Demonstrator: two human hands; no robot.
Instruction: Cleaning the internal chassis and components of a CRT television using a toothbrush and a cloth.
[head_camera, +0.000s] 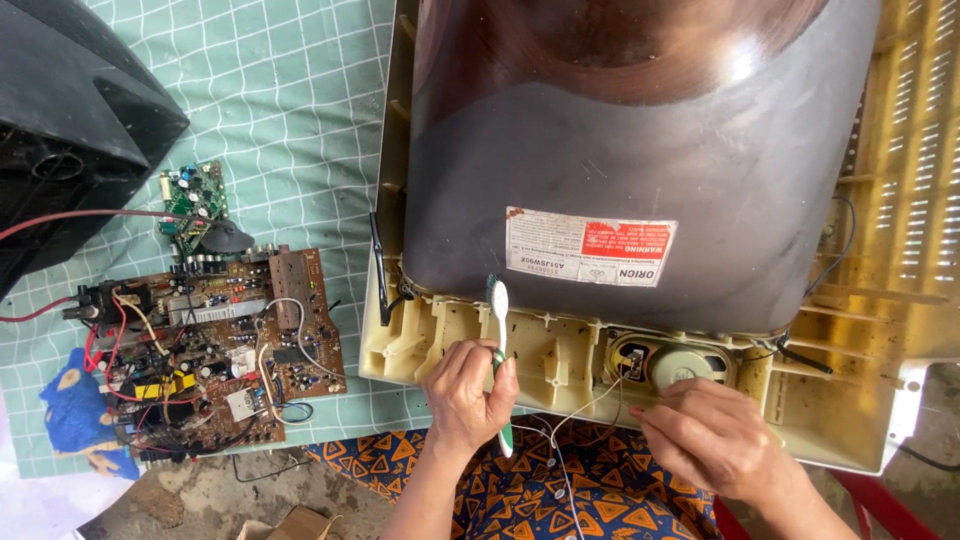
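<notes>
The left hand (463, 395), at lower centre of the frame, is closing its fingers around a green-and-white toothbrush (499, 345), holding it upright with the bristle head pointing up at the yellowed plastic casing (560, 350) of an opened television. The right hand (715, 435), at lower right, is pinching thin white wires (575, 410) that are running up to an oval speaker (665, 362) seated in the casing. Above, the dark picture tube (640, 150) is filling the upper centre; a rectangular white label (590, 247) with a red patch is sitting on its lower side. At left, a brown circuit board (215, 345) and a small green board (192, 200) are lying on a green grid mat (290, 100). A patterned orange-and-blue cloth (540, 490) is showing beneath the hands.
</notes>
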